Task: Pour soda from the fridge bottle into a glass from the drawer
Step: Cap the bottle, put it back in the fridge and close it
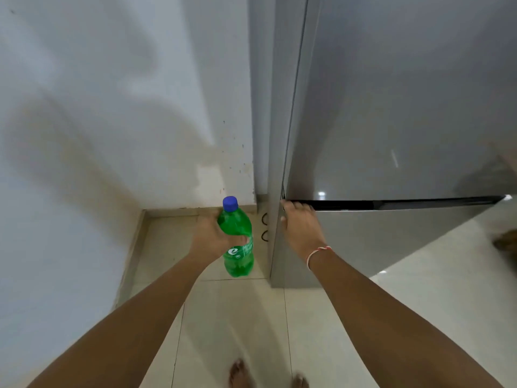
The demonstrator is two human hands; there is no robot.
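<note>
Fridge point(391, 107): right, doors shut or nearly. Right hand point(300, 225): fingers curled on the lower door's top edge. Left hand point(215, 236): wrapped round the upright green soda bottle point(237, 247), blue cap point(230, 203) on, left of fridge. Bottle fetched; glass, pouring remain.

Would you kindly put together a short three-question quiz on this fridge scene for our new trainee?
1. True or false: the green bottle has its blue cap on.
2. Which of the hands holds the bottle? A) left hand B) right hand C) both
3. Fill in: the right hand rests at the edge of the ______, by the gap between its upper and lower doors.

Key:
1. True.
2. A; the left hand grips it around the upper body, above the label.
3. Fridge.
</note>
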